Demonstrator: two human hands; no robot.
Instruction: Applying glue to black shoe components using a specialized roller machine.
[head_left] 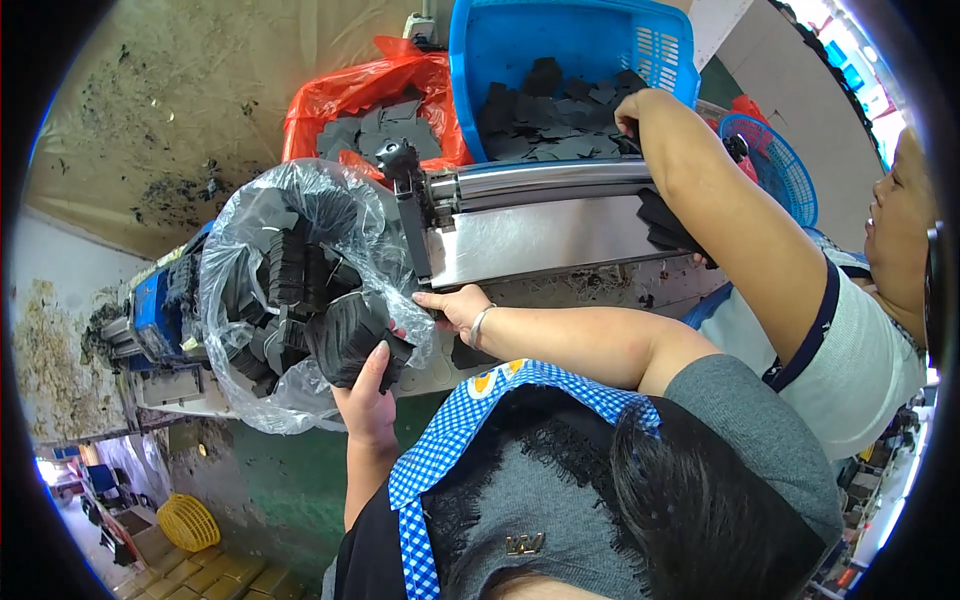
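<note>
We hold a stack of black foam pieces (352, 340) in our left hand (368, 395), fingers clamped around its lower end. The stack's long axis runs from our fingers up and to the left, its far end pointing into the mouth of a clear plastic bag (250, 400) full of similar black pieces. Our right hand (455, 305) lies just right of the stack, fingers stretched out together against the bag's edge, beside a metal machine (540, 235). Beyond it, another person's arm (720, 210) reaches into a blue basket (520, 40).
</note>
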